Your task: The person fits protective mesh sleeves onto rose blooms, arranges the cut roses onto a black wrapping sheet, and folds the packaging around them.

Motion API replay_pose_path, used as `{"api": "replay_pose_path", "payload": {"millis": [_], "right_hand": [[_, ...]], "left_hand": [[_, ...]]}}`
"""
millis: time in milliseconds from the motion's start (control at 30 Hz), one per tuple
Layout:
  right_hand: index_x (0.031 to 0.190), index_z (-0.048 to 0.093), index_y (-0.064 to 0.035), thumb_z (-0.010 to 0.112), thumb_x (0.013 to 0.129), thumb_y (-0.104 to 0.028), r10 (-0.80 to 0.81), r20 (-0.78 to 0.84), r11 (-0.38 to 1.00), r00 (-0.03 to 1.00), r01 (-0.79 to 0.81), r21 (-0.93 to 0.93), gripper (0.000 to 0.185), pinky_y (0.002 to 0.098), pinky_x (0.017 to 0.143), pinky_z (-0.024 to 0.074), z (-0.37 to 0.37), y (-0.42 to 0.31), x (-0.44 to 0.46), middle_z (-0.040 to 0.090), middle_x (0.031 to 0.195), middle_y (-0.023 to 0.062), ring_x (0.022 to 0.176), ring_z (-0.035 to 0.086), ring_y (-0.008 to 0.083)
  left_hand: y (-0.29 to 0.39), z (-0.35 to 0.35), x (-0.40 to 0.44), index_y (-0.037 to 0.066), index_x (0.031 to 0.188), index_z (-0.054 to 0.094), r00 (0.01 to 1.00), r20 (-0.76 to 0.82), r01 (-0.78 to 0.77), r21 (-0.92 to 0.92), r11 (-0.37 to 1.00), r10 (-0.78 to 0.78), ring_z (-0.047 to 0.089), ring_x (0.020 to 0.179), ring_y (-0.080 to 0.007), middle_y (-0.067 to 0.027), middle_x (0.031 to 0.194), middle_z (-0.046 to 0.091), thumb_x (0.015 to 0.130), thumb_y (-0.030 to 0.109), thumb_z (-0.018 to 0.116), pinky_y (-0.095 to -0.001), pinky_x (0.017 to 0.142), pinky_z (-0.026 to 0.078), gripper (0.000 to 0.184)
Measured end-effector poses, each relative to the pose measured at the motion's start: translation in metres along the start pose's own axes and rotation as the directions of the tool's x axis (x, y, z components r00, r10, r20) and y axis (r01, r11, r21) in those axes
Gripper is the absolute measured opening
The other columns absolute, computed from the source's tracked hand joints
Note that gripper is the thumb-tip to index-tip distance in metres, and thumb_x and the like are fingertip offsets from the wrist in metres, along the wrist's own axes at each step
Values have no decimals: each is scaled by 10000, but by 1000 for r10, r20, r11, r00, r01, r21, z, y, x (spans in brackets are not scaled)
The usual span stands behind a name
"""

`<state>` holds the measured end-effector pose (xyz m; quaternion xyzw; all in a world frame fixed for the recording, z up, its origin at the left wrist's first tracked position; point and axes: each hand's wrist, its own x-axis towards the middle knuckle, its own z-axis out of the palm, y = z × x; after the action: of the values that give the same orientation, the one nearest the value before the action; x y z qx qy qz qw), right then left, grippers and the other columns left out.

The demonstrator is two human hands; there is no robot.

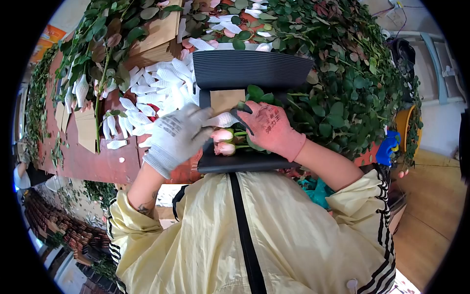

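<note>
My left hand [178,134], in a grey-white glove, reaches from the left to the tip of a white mesh sleeve [223,120]. Its fingers are smeared by motion, so their grip is unclear. From the right, my right hand [268,125], in a pink glove with dark fingertips, pinches the wide end of that sleeved rose, whose bud is hidden. Just below lie two pink roses [224,148], heads to the left, over the black tray [230,162]. A cardboard piece [227,99] lies behind the hands in the tray.
A ribbed black panel [252,69] rises at the tray's back. White mesh sleeves [161,81] are heaped to the left on the red table [117,164]. Leafy rose stems [342,83] cover the right side; more leaves [105,29] and stacked cardboard [159,36] are at back left.
</note>
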<state>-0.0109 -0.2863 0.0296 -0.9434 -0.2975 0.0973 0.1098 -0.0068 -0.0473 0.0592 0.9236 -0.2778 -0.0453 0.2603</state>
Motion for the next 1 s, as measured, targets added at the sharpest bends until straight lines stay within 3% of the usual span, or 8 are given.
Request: {"api": "replay_pose_path", "payload": {"millis": [167, 233, 433, 633, 767, 833, 900, 1000], "right_hand": [[1148, 584, -103, 607, 739, -162, -16, 37, 999, 999, 17, -40, 414, 373, 793, 498, -5, -3, 1, 550, 1149, 153, 903, 606, 291], [1151, 581, -98, 602, 738, -159, -11, 45, 999, 999, 14, -50, 418, 376, 789, 497, -2, -3, 2, 549, 1141, 153, 898, 606, 291], [1160, 565, -70, 576, 745, -142, -8, 38, 999, 999, 9, -43, 421, 384, 762, 493, 8, 0, 2, 552, 1074, 152, 866, 604, 285], [1146, 558, -49, 539, 775, -118, -50, -1, 998, 999, 50, -45, 378, 383, 750, 490, 9, 2, 1, 554, 1022, 168, 850, 604, 290], [1136, 558, -42, 521, 794, -108, -56, 2, 998, 998, 56, -15, 350, 389, 747, 489, 8, 2, 2, 552, 1021, 176, 860, 602, 296], [1136, 560, -44, 523, 794, -113, -58, 4, 998, 998, 58, -4, 350, 390, 748, 489, 9, 4, 2, 552, 1026, 175, 866, 601, 296], [1135, 561, -45, 525, 795, -117, -76, 11, 997, 997, 76, 6, 350, 390, 749, 489, 12, 3, 2, 551, 1030, 174, 873, 599, 296], [1161, 567, -66, 526, 781, -108, -72, -25, 997, 997, 72, -4, 385, 389, 756, 489, 15, 4, 0, 551, 1054, 163, 870, 599, 294]], "left_hand": [[-19, 23, 0, 140, 1032, 627, 999, -14, -31, 61, 998, 32, 625, 781, -285, -77, 862, 599, 826, 307, 602, -389, 652, 494, 266], [-26, 28, 2, 140, 963, 628, 997, 75, -21, 136, 991, 10, 621, 754, -283, -69, 843, 598, 839, 302, 584, -392, 638, 487, 209], [-30, 25, -2, 146, 859, 636, 993, -2, -114, 66, 991, 114, 605, 681, -265, -44, 787, 586, 825, 264, 604, -380, 607, 470, 127], [-38, 16, -2, 129, 854, 646, 989, -23, -142, 90, 986, 144, 589, 709, -282, -73, 794, 592, 818, 247, 618, -390, 624, 465, 126], [-48, 2, -10, 86, 853, 636, 996, 26, -85, 93, 992, 83, 595, 722, -290, -81, 796, 598, 810, 193, 630, -400, 635, 461, 116], [-71, -9, -21, 57, 966, 636, 992, 35, 113, 178, 978, -121, 618, 798, -275, -103, 869, 633, 793, 133, 647, -358, 689, 486, 189], [-73, -18, -28, 84, 981, 661, 988, -135, 109, 240, 965, -78, 626, 786, -286, -91, 875, 640, 805, 140, 623, -386, 714, 487, 188], [-35, -26, -21, 107, 1043, 659, 988, -117, 120, 188, 975, -99, 634, 786, -270, -76, 883, 646, 796, 143, 631, -368, 695, 497, 252]]}}
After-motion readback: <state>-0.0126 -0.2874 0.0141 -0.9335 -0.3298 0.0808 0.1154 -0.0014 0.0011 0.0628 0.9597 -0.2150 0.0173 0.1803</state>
